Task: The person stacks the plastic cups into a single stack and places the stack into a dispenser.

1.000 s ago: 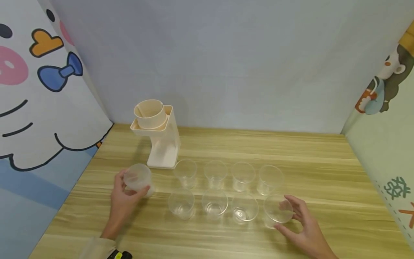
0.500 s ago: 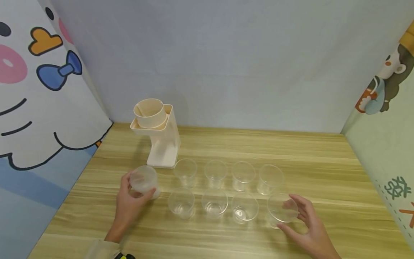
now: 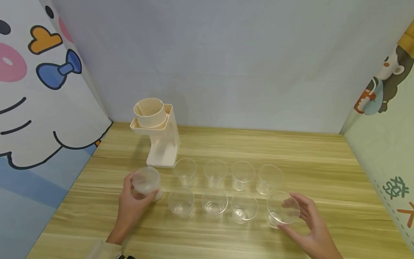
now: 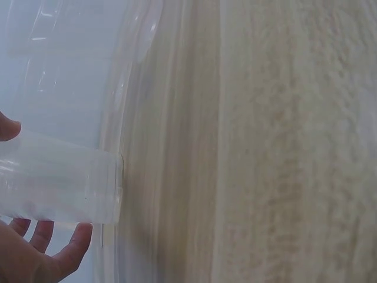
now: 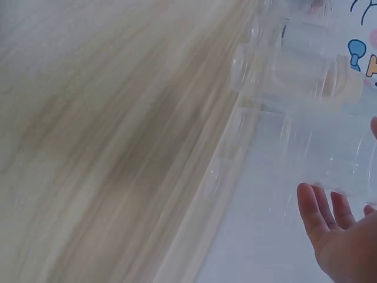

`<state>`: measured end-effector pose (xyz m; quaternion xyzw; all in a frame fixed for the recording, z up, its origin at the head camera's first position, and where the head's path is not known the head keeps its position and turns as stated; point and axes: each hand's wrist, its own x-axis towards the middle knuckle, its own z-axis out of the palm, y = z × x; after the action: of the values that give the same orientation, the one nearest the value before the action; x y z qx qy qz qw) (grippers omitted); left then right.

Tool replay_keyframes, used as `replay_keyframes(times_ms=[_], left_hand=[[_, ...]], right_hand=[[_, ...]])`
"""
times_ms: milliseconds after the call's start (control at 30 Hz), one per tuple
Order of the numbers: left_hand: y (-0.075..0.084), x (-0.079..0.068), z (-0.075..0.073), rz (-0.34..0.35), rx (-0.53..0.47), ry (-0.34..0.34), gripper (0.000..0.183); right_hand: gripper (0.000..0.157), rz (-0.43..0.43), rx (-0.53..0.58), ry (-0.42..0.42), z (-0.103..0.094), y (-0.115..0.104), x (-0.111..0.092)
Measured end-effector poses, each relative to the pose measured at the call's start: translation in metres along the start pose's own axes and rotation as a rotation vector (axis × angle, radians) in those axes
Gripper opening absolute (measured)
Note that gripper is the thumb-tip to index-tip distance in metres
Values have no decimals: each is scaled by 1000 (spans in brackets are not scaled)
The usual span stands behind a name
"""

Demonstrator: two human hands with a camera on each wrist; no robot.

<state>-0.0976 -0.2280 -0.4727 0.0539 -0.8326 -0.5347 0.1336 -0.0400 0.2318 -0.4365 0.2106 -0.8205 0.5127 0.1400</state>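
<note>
My left hand (image 3: 134, 207) holds a cloudy plastic cup (image 3: 147, 181), which looks like a nested stack, with the thumb on one side and fingers on the other. It stands left of two rows of clear plastic cups. In the left wrist view the cup's sidewall (image 4: 59, 183) lies between thumb and fingers. At the right end of the front row, my right hand (image 3: 312, 226) grips a clear plastic cup (image 3: 283, 208) between thumb and fingers. The right wrist view shows fingers (image 5: 324, 206) against that cup's side. The other cups, such as one clear cup (image 3: 244, 207), stand upright.
A cream-coloured stand (image 3: 163, 151) with a round cup-like holder (image 3: 150, 113) on top stands behind the cups at the left. The wooden table (image 3: 307, 154) reaches back to a pale backdrop (image 3: 226, 72), with cartoon-printed sheets at both sides.
The left hand has moved right with its cloudy cup, closer to the rows. The right hand has shifted its clear cup slightly right, away from its neighbour. Other cups have stayed put.
</note>
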Motion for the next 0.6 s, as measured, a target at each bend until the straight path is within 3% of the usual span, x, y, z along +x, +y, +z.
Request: replay_keyframes(times_ms=[167, 600], left_hand=[[0, -1, 1, 7, 6, 4, 75], [-1, -4, 5, 37, -1, 3, 73]], right_hand=[[93, -132, 96, 3, 2, -4, 5], [81, -282, 347, -72, 1, -32, 27]])
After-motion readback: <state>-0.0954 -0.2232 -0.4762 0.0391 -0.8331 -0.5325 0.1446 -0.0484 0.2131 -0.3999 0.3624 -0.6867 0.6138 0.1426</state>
